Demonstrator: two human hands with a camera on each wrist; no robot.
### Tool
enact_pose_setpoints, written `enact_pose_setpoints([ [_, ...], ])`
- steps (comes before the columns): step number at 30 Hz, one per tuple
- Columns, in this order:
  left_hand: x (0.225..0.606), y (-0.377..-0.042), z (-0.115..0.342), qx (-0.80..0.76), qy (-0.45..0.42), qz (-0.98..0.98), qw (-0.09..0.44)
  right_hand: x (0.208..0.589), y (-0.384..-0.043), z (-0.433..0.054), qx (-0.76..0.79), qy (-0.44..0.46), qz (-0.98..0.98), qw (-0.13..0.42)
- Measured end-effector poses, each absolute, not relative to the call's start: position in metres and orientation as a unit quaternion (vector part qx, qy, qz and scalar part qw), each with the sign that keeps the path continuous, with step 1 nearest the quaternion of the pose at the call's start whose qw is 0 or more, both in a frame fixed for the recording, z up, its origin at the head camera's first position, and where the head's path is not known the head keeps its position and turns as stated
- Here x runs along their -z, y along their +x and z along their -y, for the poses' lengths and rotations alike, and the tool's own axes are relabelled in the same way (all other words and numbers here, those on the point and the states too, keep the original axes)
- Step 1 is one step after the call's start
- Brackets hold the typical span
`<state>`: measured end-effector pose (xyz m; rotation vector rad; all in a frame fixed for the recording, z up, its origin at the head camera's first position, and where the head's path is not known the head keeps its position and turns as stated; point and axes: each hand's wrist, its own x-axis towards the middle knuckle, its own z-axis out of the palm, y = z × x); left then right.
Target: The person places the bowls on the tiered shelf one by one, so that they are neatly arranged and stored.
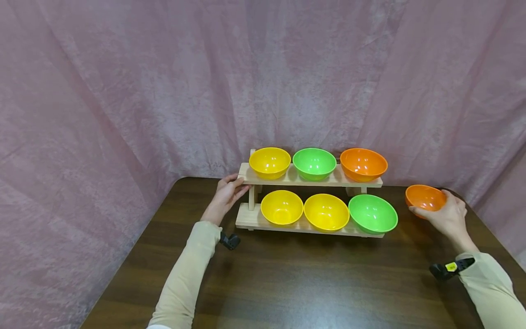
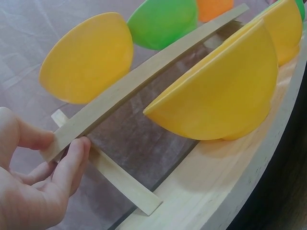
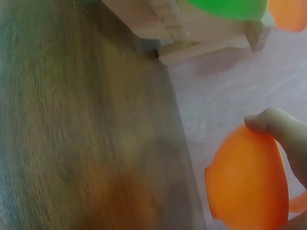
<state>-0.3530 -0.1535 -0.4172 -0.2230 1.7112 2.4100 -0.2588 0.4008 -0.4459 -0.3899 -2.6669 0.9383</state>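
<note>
My left hand (image 1: 225, 193) grips the left end of the upper board of a two-tier wooden rack (image 1: 245, 214); in the left wrist view, thumb and fingers (image 2: 76, 158) pinch that board end. My right hand (image 1: 451, 217) holds an orange bowl (image 1: 425, 198) by its side, right of the rack, thumb at the rim. In the right wrist view the bowl hangs above the table. On the upper tier stand a yellow bowl (image 1: 270, 163), a green bowl (image 1: 314, 164) and another orange bowl (image 1: 363, 165). Below are two yellow bowls (image 1: 282, 208) and a green bowl (image 1: 373, 214).
The rack stands toward the back of a dark wooden table (image 1: 296, 278). Behind the table hangs a pink curtain (image 1: 197, 91). A black wrist camera (image 1: 230, 241) is strapped to the left wrist, another device (image 1: 445, 270) to the right.
</note>
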Motion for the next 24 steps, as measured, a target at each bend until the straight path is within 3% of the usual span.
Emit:
enact_pose_setpoints([
  [24, 0.415, -0.352, 0.152, -0.813, -0.075, -0.572, 0.084, 0.423, -0.247, -0.382, -0.300, -0.050, 0.939, 0.162],
])
